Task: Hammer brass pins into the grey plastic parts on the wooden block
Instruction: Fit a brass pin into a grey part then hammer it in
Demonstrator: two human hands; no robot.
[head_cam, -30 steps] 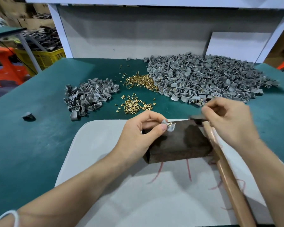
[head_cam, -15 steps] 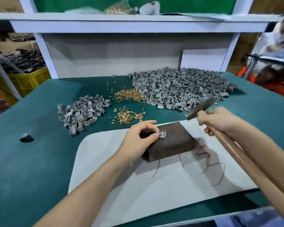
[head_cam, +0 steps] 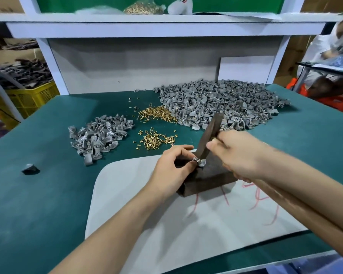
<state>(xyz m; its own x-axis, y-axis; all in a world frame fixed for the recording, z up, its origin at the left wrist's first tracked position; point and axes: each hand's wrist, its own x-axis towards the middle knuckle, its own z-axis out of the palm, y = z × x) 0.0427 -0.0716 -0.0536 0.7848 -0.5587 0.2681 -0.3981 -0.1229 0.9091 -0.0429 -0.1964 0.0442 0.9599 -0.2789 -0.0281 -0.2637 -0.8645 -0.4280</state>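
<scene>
So the left hand (head_cam: 172,169) pinches a small grey plastic part (head_cam: 200,162) between thumb and fingertips, holding it down on top of the dark wooden block (head_cam: 206,181). The block sits at the far edge of a white mat (head_cam: 166,224) that has some red scribbles (head_cam: 262,196) on it. The right hand (head_cam: 240,155) is wrapped around the hammer (head_cam: 211,133) close up near the head, and the wooden handle runs back under the forearm. The head is tilted and a bit blurry, with its lower end right at the part, just beside the left fingertips. I can't tell if it's actually touching. There's a shiny speck on the part that may be a pin, but it's too small to be sure. Further back on the green tabletop (head_cam: 38,194) are two loose scatters of brass pins (head_cam: 156,138) and a big heap of grey parts (head_cam: 216,103) to the right of them. A smaller pile of grey parts (head_cam: 99,133) lies to the left, and one stray grey piece (head_cam: 29,168) sits off on its own near the left edge. Up on the white shelf (head_cam: 166,26) there's a clear bag of pins (head_cam: 143,7), and a yellow crate (head_cam: 28,95) stands off the tabletop on the left.
</scene>
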